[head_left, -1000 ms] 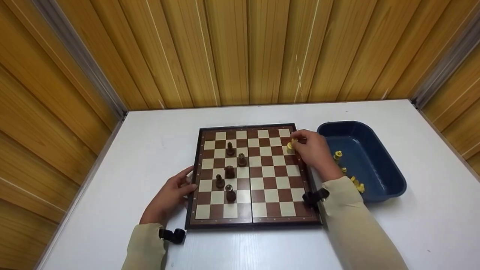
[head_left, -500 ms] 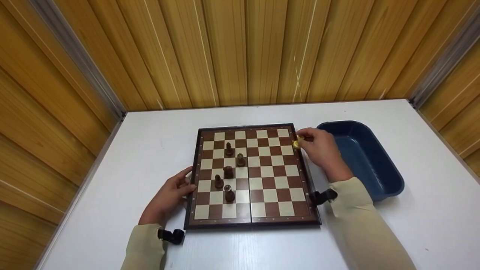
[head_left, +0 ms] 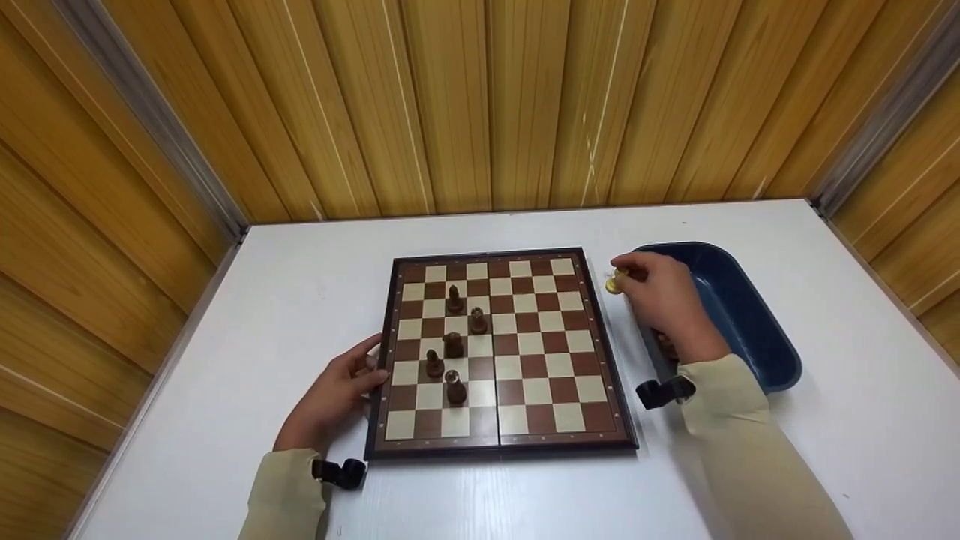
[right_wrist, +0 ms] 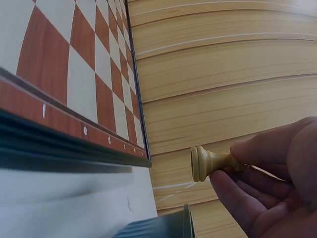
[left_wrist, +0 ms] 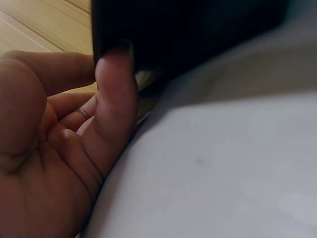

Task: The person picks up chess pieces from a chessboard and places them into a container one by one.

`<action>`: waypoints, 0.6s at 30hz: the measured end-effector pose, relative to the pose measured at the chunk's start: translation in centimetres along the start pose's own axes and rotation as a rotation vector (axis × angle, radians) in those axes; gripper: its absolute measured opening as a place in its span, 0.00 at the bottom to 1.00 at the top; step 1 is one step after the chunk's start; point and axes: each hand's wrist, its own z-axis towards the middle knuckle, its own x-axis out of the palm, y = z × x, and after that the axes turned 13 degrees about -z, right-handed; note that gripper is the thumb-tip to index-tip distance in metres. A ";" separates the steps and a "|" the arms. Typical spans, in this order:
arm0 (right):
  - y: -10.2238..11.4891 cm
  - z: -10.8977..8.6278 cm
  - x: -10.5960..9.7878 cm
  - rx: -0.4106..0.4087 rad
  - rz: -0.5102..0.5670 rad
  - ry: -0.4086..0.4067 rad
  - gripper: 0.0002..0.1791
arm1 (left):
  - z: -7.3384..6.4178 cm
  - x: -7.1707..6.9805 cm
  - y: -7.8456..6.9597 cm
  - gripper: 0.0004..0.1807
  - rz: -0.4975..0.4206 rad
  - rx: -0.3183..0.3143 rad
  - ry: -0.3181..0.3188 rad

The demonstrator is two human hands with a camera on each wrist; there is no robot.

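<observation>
My right hand [head_left: 664, 296] pinches a pale yellow chess piece [head_left: 614, 283] between thumb and fingers, in the gap between the board and the blue bin. The right wrist view shows this chess piece [right_wrist: 203, 163] tipped sideways, its round base pointing left; the fingers cover its top. My left hand [head_left: 337, 390] grips the left edge of the chessboard [head_left: 555, 360], its thumb [left_wrist: 116, 94] against the dark side. Several dark brown chess pieces stand upright on the board's left half, among them a knight [head_left: 453, 345]. On the right half, only bare squares show.
A blue plastic bin [head_left: 750, 322] stands right of the board, partly covered by the right arm. Dark pieces [head_left: 666, 346] show inside it beside the wrist. Wood-look panel walls [head_left: 480, 105] enclose the white table [head_left: 315, 277] at the back and sides.
My right hand has lifted the yellow piece off the board's right edge squares and carried it right, past the border towards the bin. My left hand keeps its place.
</observation>
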 end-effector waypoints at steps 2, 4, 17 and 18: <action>-0.2 -0.1 -0.3 0.008 -0.005 0.008 0.16 | 0.0 0.0 0.0 0.35 -0.011 -0.002 -0.001; -0.4 -0.3 -0.5 0.017 -0.010 0.018 0.17 | 0.0 -0.1 0.0 0.35 -0.013 -0.002 0.003; -2.1 -0.9 -3.0 0.069 -0.063 0.049 0.17 | 0.2 -0.4 0.1 0.37 0.072 0.026 0.018; -2.3 -0.9 -3.2 0.062 -0.073 0.038 0.17 | 0.2 -0.4 0.1 0.37 0.081 0.031 0.021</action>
